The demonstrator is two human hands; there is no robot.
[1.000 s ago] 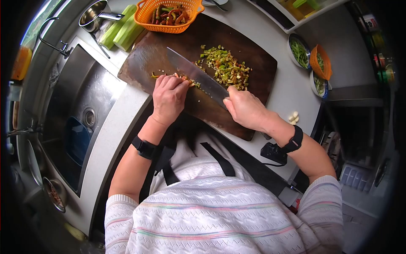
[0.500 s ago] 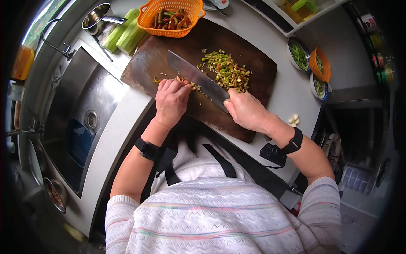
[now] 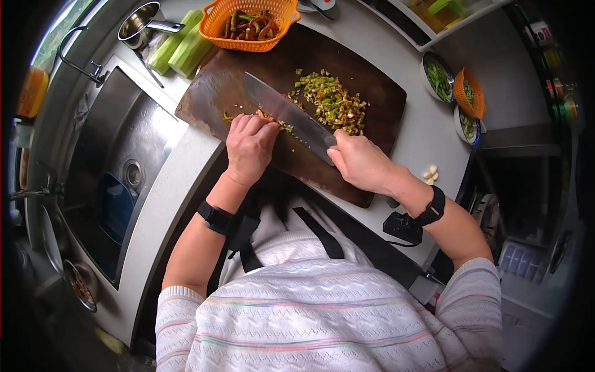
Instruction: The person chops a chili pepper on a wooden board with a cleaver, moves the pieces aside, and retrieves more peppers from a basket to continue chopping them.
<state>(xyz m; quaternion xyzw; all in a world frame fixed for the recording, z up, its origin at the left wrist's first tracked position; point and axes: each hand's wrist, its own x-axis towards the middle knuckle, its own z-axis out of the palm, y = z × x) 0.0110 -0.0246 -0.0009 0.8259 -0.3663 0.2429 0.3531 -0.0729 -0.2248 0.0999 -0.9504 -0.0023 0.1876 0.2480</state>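
Observation:
My right hand (image 3: 362, 162) is wrapped round the handle of a kitchen knife (image 3: 286, 114), whose broad blade slants up and left across the dark wooden cutting board (image 3: 375, 77). Just left of the blade, my left hand (image 3: 251, 147) has its fingers curled down, pressing chili peppers (image 3: 263, 115) against the board. Those fingers hide most of the peppers; reddish and yellowish ends stick out. Small cut bits lie along the blade's edge. Beyond the knife, to its right, is a heap of chopped green and red peppers (image 3: 338, 104).
At the board's far edge stands an orange basket (image 3: 217, 31) of whole peppers, beside pale green gourds (image 3: 186, 54) and a steel pan (image 3: 137, 25). The sink (image 3: 145, 102) is at left. Bowls of greens (image 3: 437, 79) and garlic cloves (image 3: 430, 174) sit at right.
Almost nothing differs. The knife and both hands keep nearly the same place, with only a slight shift of the blade and the whole view.

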